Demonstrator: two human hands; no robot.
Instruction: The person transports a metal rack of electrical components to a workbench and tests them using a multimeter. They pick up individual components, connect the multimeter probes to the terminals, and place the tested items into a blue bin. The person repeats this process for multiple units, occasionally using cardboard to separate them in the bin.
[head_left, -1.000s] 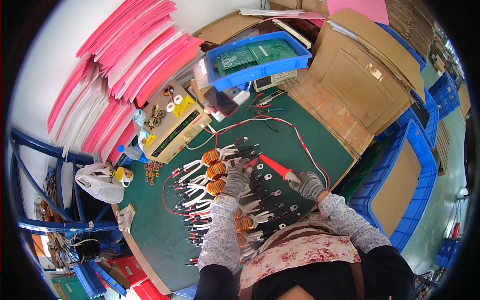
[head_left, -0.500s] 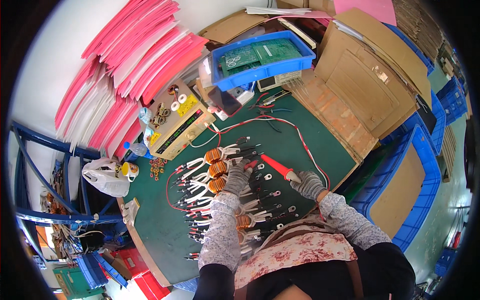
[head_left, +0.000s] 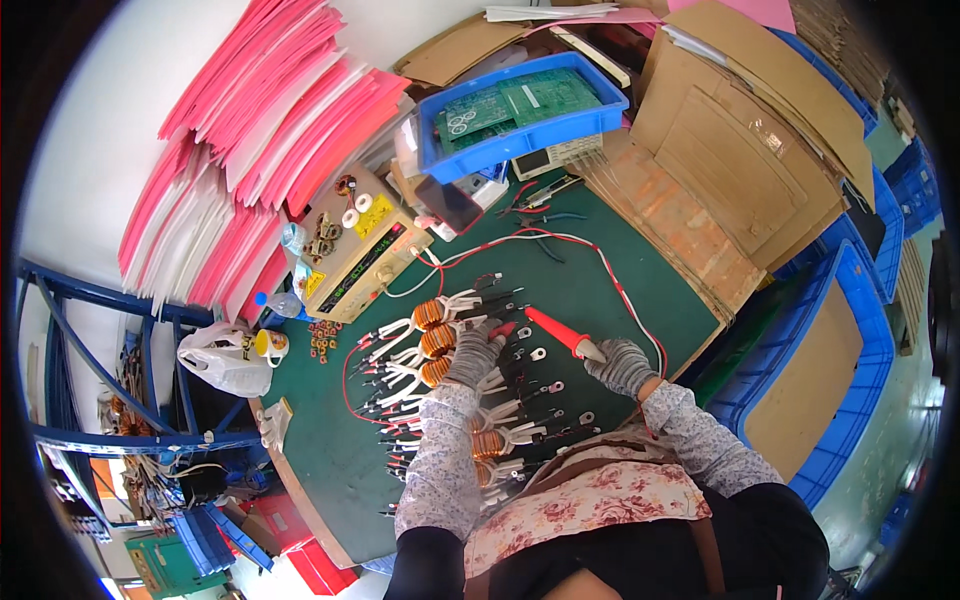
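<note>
My right hand (head_left: 622, 368), in a grey knitted glove, is closed round the pale rear end of a red test probe (head_left: 556, 331). The probe points up and left, its tip close to the cable ends by my left hand. My left hand (head_left: 473, 356), gloved too, is closed among the leads just right of the copper-wound toroid coils (head_left: 436, 341). Something red shows at its fingertips; what it grips is mostly hidden. Several such coils lie in a column, with white-sleeved leads and ring terminals (head_left: 539, 354). My left forearm covers part of the lower ones.
A bench meter (head_left: 365, 262) with a lit display stands at the back left, its red and white cables (head_left: 600, 262) crossing the green mat (head_left: 320, 470). Pliers (head_left: 545, 217) lie behind. A blue bin (head_left: 520, 130) holds green circuit boards. Cardboard (head_left: 740, 150) stands at the right.
The whole view has shifted and turned slightly. Both hands and the red probe keep nearly the same place among the coils.
</note>
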